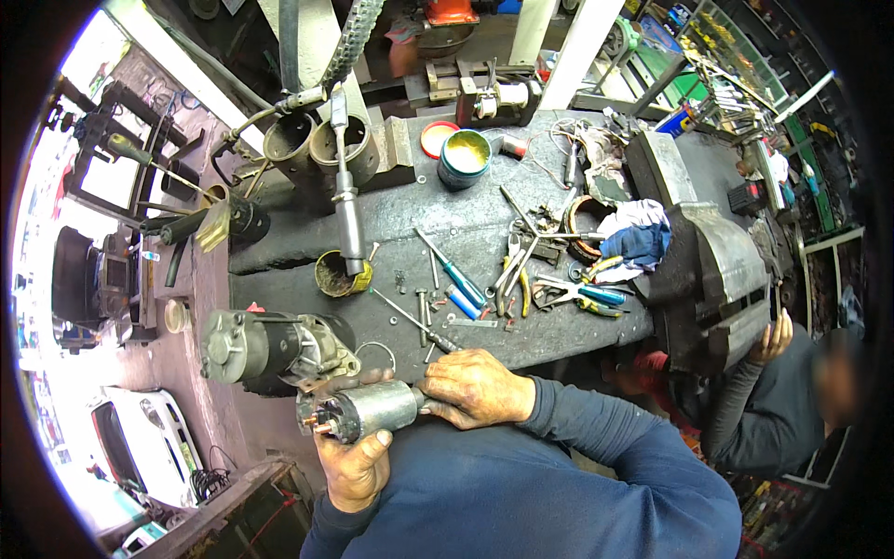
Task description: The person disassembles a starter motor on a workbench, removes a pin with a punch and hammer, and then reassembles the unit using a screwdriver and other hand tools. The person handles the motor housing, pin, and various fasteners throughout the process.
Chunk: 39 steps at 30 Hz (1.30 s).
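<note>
Where the silvery cylinder [380,411] is held: lower centre, copper-coloured studs [324,429] bared
Left hand [358,466]: wrapped around it
Right hand [478,388]: curled at its end, grip unclear
Tabletop [400,216]: room left between tub [463,178] and metal tube [350,222], upper centre

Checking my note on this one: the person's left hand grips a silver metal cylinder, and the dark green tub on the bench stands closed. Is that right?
Not quite: the dark green tub is open, its yellow contents showing in the head view. The left hand does grip the silver metal cylinder.
</note>
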Each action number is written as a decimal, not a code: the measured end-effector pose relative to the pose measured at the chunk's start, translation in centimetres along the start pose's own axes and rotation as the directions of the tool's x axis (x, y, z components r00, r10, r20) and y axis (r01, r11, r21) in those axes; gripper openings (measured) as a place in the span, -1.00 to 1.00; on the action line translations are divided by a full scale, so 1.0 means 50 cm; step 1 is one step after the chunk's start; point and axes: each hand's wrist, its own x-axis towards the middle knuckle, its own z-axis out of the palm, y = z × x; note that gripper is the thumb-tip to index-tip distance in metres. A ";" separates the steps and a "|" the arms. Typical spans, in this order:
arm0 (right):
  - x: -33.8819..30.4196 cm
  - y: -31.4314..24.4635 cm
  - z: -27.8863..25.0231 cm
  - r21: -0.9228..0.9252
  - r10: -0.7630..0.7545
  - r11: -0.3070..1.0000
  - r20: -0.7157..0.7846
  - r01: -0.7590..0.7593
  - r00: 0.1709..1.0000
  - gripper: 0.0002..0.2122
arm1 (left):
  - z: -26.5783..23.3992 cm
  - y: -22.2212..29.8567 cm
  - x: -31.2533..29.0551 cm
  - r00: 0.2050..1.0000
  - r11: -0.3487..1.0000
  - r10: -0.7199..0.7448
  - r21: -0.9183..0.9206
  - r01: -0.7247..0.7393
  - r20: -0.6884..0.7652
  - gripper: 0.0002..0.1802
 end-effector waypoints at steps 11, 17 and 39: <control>0.114 0.164 -0.106 0.201 0.001 0.979 0.207 -0.044 0.978 -0.66 | 0.081 -0.063 0.119 0.938 0.959 0.272 0.143 -0.245 -0.215 -0.15; 0.186 0.346 -0.359 -0.742 0.451 0.618 0.064 -0.260 0.890 -0.71 | 0.070 -0.084 0.126 0.950 0.926 0.270 0.313 -0.212 -0.157 -0.22; 0.194 0.291 -0.399 -0.348 0.633 0.730 0.021 -0.588 0.774 -0.43 | 0.045 -0.055 0.081 0.919 0.849 0.321 0.359 -0.387 0.230 -0.18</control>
